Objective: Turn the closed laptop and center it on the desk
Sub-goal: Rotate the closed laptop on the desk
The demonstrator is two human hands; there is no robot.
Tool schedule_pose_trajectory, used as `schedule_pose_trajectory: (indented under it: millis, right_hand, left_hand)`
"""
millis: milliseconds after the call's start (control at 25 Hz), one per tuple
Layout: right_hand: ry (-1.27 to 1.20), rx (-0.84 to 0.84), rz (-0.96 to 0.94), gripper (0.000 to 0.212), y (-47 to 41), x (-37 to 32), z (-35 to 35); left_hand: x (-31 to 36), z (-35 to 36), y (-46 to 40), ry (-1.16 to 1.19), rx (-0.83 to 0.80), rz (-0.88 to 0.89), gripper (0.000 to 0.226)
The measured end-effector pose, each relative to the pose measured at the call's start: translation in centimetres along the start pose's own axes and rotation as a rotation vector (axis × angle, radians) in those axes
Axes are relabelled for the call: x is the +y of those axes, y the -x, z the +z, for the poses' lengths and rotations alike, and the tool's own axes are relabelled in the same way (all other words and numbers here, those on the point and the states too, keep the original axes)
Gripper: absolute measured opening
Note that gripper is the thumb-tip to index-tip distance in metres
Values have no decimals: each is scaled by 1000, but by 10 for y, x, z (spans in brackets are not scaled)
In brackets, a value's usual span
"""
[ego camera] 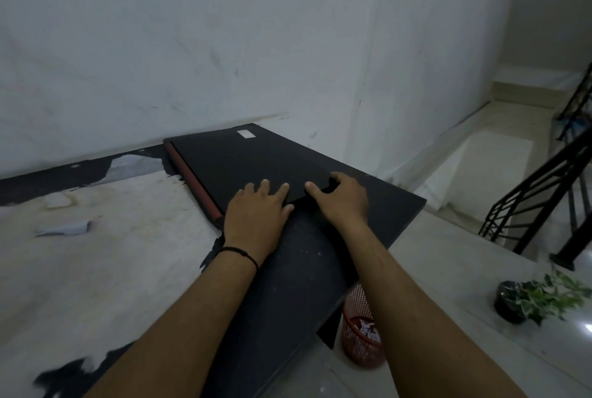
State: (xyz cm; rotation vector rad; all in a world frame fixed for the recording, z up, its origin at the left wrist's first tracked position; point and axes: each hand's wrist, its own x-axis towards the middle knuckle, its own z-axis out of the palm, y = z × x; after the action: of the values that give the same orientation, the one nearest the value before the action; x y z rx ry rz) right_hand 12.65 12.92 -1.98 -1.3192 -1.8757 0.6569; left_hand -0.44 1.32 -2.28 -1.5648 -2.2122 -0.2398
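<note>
A closed black laptop (243, 163) with a red hinge strip along its left edge and a small white sticker near its far corner lies at an angle on the far right part of the desk (96, 256). My left hand (256, 215) rests flat on the laptop's near corner, fingers spread on the lid. My right hand (341, 197) grips the near right edge of the laptop, thumb on the lid and fingers curled around the corner. Both forearms reach in from the bottom of the view.
The desk top is black with large worn pale patches and peeling flakes; its right edge (413, 221) lies close to the laptop. A white wall stands behind. Below right are a red mesh bin (362, 333), a potted plant (525, 301) and a black stair railing (544, 192).
</note>
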Motion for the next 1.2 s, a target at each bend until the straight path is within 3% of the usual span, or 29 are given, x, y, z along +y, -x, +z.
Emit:
schedule_pose_trajectory:
  millis: [240,600,880,1200]
  right_hand:
    - [85,7,64,74,-14,-4,5]
    - [36,11,112,28,-41,-4,7]
    - [6,-24,85,33,-22,-8,-1]
    - [-8,28,105,33,51,-27,-2]
  left_hand:
    - [7,-2,-5,-24,-40,-37,58]
    - [38,12,-46,-6,-110,5,64]
    - [26,4,-30,38,-162,-2,64]
    - [-7,-20,35,62,-112,8,63]
